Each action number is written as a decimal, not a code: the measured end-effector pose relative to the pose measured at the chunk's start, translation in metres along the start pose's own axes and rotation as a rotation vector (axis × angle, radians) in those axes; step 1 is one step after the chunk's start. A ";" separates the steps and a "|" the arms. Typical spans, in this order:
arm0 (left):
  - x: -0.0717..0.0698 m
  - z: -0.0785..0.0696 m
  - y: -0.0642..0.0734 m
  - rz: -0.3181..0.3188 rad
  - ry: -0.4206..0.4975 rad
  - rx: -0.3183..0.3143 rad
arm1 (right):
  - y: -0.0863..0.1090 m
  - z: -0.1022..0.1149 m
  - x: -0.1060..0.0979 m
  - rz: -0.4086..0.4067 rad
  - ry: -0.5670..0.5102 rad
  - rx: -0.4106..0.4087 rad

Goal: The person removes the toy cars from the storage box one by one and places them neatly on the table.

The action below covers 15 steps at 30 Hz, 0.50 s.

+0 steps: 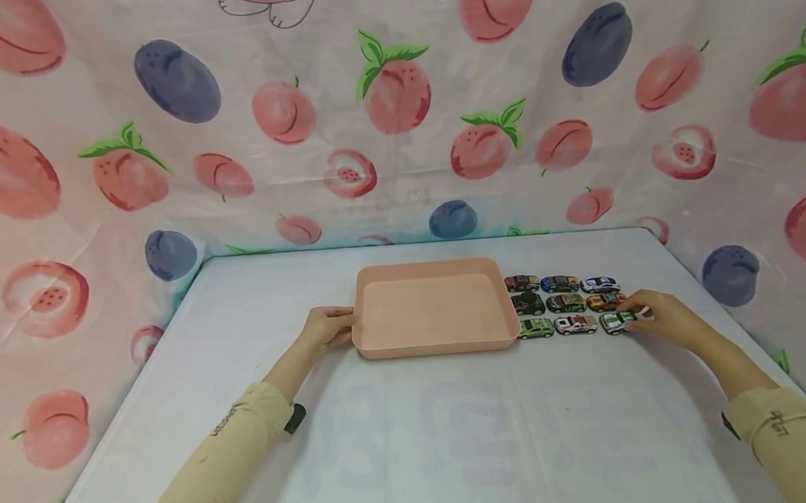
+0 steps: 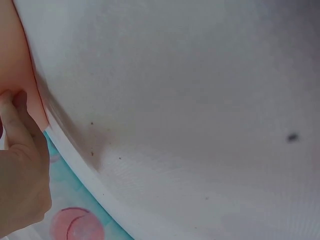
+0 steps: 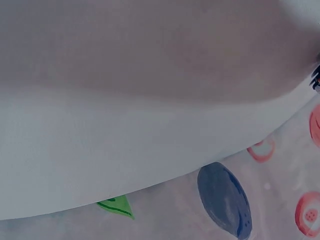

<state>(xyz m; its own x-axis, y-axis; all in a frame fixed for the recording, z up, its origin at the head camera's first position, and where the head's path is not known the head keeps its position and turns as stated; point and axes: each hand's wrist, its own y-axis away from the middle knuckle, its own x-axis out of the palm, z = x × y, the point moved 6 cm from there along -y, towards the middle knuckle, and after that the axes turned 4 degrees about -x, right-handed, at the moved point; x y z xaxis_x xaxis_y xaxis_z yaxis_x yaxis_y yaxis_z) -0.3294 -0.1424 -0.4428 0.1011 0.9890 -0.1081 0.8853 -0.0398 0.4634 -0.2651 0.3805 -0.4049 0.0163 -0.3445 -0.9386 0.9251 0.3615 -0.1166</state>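
A shallow peach-coloured tray (image 1: 432,310) lies on the white-covered table. At its left side my left hand (image 1: 325,328) grips the rim; the left wrist view shows that hand (image 2: 22,165) with fingertips against the tray wall (image 2: 35,97). Over to the right, my right hand (image 1: 662,315) pinches a white-and-green toy car (image 1: 617,322) at the near right corner of a block of toy cars. That car sits slightly askew, its right end covered by the fingers. In the right wrist view the hand is out of sight.
Several toy cars stand in three rows beside the tray's right wall, among them a white-and-red one (image 1: 575,324), a green one (image 1: 536,327) and a red-yellow one (image 1: 605,302). A fruit-print curtain (image 1: 399,169) rises behind and beside the table (image 1: 438,430).
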 end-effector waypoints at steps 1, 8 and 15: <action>0.000 0.000 0.000 0.001 0.000 0.001 | 0.000 -0.001 0.001 0.011 -0.003 0.009; 0.000 0.000 0.000 -0.001 -0.008 0.002 | -0.001 -0.001 0.003 0.048 -0.027 0.034; 0.000 0.000 0.000 -0.005 -0.012 0.011 | -0.003 0.008 -0.001 0.023 -0.011 0.030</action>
<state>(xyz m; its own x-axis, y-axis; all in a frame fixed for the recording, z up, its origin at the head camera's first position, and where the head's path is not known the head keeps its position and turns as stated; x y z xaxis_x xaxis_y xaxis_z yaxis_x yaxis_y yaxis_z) -0.3292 -0.1421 -0.4423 0.1023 0.9873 -0.1213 0.8908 -0.0367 0.4528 -0.2650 0.3726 -0.4007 0.0416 -0.3459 -0.9373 0.9355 0.3429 -0.0850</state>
